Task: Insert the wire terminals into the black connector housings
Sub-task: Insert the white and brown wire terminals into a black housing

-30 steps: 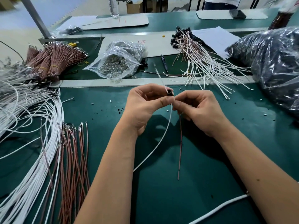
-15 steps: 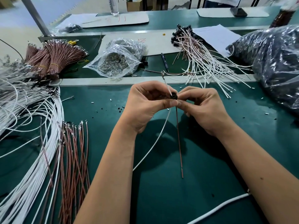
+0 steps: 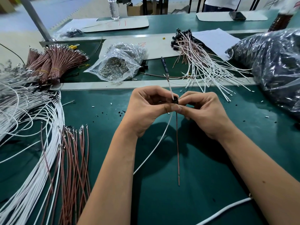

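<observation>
Stock on the left: loose white wires (image 3: 24,120) fan across the left side of the green tabletop (image 3: 203,184), and beside them, nearer the middle, lie loose brown wires (image 3: 76,156) with metal terminals at their far ends. None of these carries a housing, so I judge them still to be done.
Far left reserve: banded bundles of brown wire (image 3: 53,62) lie at the far left, also without housings.
Clear bag: a bag of small metal parts (image 3: 116,65) lies far of the hands, left of centre; what the parts are I cannot tell.
Left hand: the left hand (image 3: 146,109) has its grip clenched on the piece in work, thumb and fingers pinching at the black connector housing (image 3: 175,101).
Piece in work: the housing sits between the two thumbs, held above the tabletop. A white wire (image 3: 154,148) and a brown wire (image 3: 177,143) hang from it toward the near side, and a white end with a metal tip sticks up on its far side. Whether either terminal is fully seated is hidden by the fingers.
Right hand: the right hand (image 3: 206,111) grips the same housing from the right, fingers curled round it.
Finished pile: far right of centre lies a pile of wire pairs (image 3: 203,62) with black housings on their far ends, which reads as work completed.
Far right: a dark plastic bag (image 3: 276,70), contents unclear.
Progress: a fair batch is done, and much more remains.
</observation>
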